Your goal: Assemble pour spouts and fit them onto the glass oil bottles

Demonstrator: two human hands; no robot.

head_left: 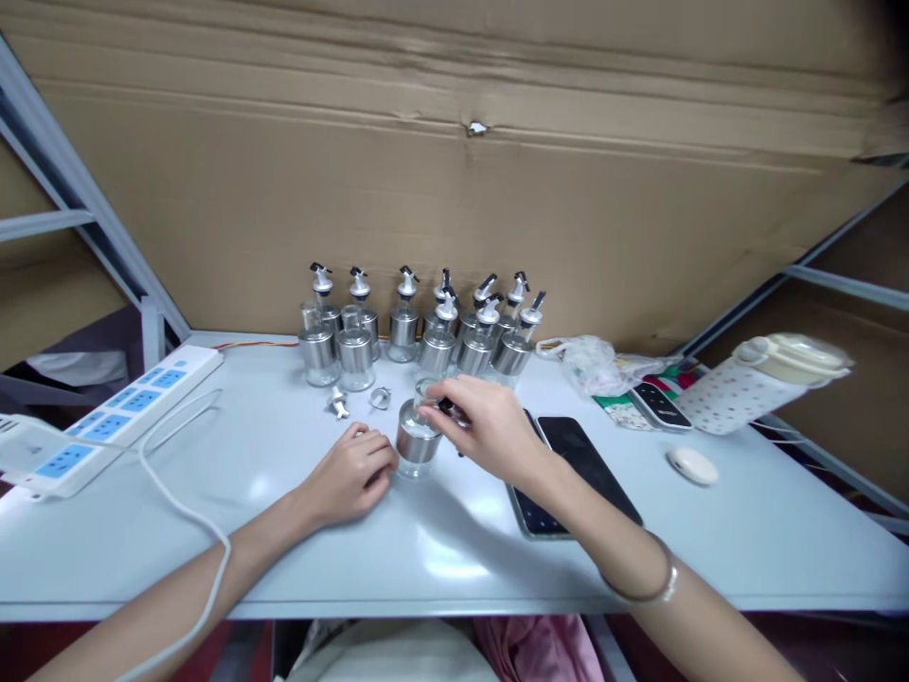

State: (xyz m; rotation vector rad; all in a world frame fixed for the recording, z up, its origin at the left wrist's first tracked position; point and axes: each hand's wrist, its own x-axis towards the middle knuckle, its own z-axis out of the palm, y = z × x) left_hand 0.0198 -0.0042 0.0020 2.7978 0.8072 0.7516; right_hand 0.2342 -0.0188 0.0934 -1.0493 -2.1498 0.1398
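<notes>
A glass oil bottle (pixel 418 440) with a brushed metal sleeve stands upright near the middle of the table, no pourer visible on its mouth. My right hand (pixel 490 421) has thumb and fingers closed around its neck from the right. A small black part shows between those fingers; what it belongs to is mostly hidden. Just left of the bottle's base, my left hand (pixel 359 474) rests on the table with fingers loosely curled, close against the glass. Two loose silver pourer tops, one pourer top (pixel 339 404) and another top (pixel 381 398), lie behind my left hand.
Several bottles with pourers (pixel 403 327) stand at the cardboard wall; two open bottles (pixel 356 350) stand among them. Left lie a power strip (pixel 120 421) and white cable (pixel 185 511). Right are a black phone (pixel 586 464), plastic bag (pixel 589 365), white round object (pixel 692 465) and dotted tumbler (pixel 739 388).
</notes>
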